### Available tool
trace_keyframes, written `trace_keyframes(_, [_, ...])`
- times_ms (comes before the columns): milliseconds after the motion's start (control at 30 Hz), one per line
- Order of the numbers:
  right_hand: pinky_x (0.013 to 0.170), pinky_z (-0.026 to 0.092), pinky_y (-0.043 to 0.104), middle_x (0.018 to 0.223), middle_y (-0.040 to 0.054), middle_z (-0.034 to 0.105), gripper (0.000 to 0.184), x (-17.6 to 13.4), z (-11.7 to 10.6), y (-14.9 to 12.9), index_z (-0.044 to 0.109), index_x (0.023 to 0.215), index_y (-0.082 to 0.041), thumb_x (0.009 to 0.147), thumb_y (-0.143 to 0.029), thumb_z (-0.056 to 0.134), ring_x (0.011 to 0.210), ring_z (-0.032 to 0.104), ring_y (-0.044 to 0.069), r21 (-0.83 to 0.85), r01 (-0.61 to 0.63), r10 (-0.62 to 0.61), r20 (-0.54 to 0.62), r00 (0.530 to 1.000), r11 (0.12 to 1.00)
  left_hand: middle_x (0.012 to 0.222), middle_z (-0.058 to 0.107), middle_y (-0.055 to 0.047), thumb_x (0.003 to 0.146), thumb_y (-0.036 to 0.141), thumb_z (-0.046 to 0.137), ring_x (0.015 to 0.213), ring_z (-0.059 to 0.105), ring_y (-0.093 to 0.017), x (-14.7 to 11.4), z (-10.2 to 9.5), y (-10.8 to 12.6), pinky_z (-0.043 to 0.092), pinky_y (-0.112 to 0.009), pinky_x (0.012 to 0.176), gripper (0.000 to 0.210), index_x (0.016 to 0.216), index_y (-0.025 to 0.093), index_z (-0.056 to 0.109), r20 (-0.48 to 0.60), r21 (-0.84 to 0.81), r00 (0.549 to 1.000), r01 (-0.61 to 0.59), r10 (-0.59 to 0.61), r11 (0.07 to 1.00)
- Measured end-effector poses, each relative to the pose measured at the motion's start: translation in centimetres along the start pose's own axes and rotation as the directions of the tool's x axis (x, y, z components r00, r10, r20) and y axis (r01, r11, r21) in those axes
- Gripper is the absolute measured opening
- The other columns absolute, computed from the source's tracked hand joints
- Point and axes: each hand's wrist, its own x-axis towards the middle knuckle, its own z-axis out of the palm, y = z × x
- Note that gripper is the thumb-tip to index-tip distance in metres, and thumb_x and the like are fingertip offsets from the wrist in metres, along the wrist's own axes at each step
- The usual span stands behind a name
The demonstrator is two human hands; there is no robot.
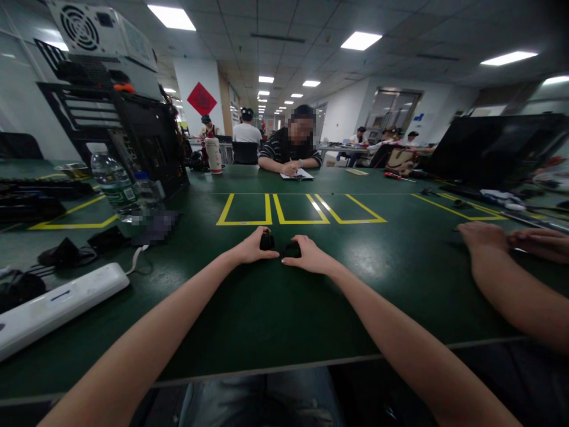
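My left hand (pixel 254 247) rests on the green table with thumb and fingers curved round a small black rounded object (pixel 267 240). Close beside it, my right hand (pixel 309 254) is curled in the same way round a second small dark object (pixel 291 249), which stands out poorly against the table. A narrow gap separates the two objects. Their exact kind is too dark to make out. Just beyond my hands, yellow tape outlines (pixel 304 222) mark three areas on the tabletop.
At left stand a computer case (pixel 146 136), a water bottle (pixel 113 184) and a white power strip (pixel 66 305). Another person's hand (pixel 482 237) lies at right, below a black monitor (pixel 493 151). Across the table a person (pixel 288 145) writes on a clipboard (pixel 304 174).
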Motion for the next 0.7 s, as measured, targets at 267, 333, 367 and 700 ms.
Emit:
trace_keyframes(267, [0.086, 0.037, 0.041, 0.102, 0.0093, 0.050, 0.043, 0.1, -0.7, -0.1, 0.056, 0.099, -0.016, 0.062, -0.037, 0.063, 0.096, 0.048, 0.023, -0.016, 0.124, -0.124, -0.013, 0.992, 0.992, 0.108, 0.048, -0.009, 0.058, 0.038, 0.067, 0.100, 0.048, -0.025, 0.7, 0.1, 0.2, 0.041, -0.041, 0.084, 0.064, 0.111, 0.016, 0.040, 0.006, 0.011, 1.000, -0.021, 0.021, 1.000])
trace_keyframes(333, [0.085, 0.037, 0.041, 0.100, 0.0085, 0.051, 0.041, -0.3, -0.5, -0.7, 0.055, 0.102, -0.017, 0.064, -0.034, 0.062, 0.094, 0.049, 0.022, -0.016, 0.197, -0.197, -0.007, 0.980, 0.980, 0.108, 0.048, -0.008, 0.059, 0.037, 0.066, 0.100, 0.048, -0.024, 0.3, 0.1, 0.6, 0.040, -0.042, 0.085, 0.063, 0.112, 0.017, 0.038, 0.033, 0.025, 0.998, -0.048, 0.048, 0.999])
trace_keyframes(367, [0.085, 0.038, 0.041, 0.099, 0.0081, 0.052, 0.041, -0.5, -0.4, -1.0, 0.055, 0.103, -0.018, 0.065, -0.033, 0.061, 0.093, 0.050, 0.021, -0.009, 0.238, -0.238, 0.005, 0.971, 0.971, 0.108, 0.048, -0.008, 0.060, 0.036, 0.066, 0.100, 0.048, -0.024, 0.0, 0.0, 0.8, 0.040, -0.042, 0.085, 0.063, 0.112, 0.017, 0.038, 0.047, 0.029, 0.997, -0.064, 0.063, 0.998])
trace_keyframes(700, [0.081, 0.045, 0.038, 0.096, 0.0041, 0.057, 0.049, -2.9, 2.1, -6.3, 0.044, 0.103, -0.021, 0.061, -0.032, 0.066, 0.090, 0.056, 0.018, 0.349, 0.278, -0.297, 0.000, 0.955, 0.895, 0.113, 0.045, -0.007, 0.064, 0.037, 0.064, 0.103, 0.046, -0.024, -7.8, -0.9, 2.1, 0.038, -0.041, 0.087, 0.066, 0.120, 0.022, 0.032, 0.111, 0.019, 0.988, -0.114, 0.112, 0.993])
